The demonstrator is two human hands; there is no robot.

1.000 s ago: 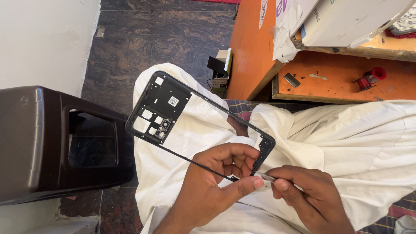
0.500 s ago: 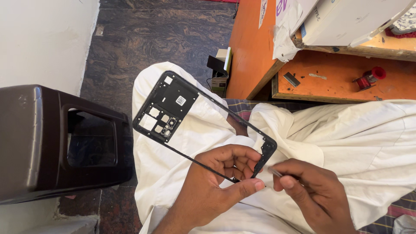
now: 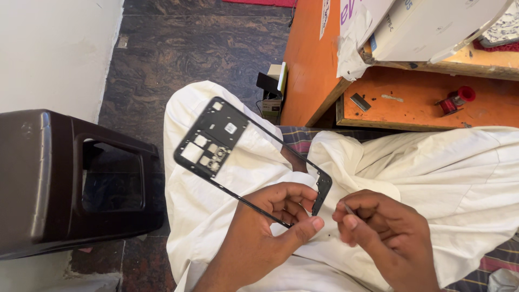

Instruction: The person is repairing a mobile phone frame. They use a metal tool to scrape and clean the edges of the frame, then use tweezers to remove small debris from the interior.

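Since the earlier frame, one black phone frame (image 3: 238, 157) is tilting a little more upright, and the right hand (image 3: 386, 232) is drawing slightly away from its near corner. One dark brown plastic stool (image 3: 70, 178) is standing at the left on the dark stone floor (image 3: 189, 48). One orange bench (image 3: 411, 103) is sitting at the far right, its side panel dropping to the floor. White cloth (image 3: 432, 167) is covering the person's lap across the middle and right. One white box (image 3: 427, 27) is lying on the bench's upper level. The phone frame is hanging over the lap, running from centre-left toward the near centre. The left hand (image 3: 270, 227) is holding it, with the grip closed on its near end, thumb under and fingers over. The right hand is pinching one thin metal tool (image 3: 348, 208), the grip closed around it, just beside the frame's corner but apart from it. One small red spool (image 3: 457, 100) is resting on the bench's lower shelf.
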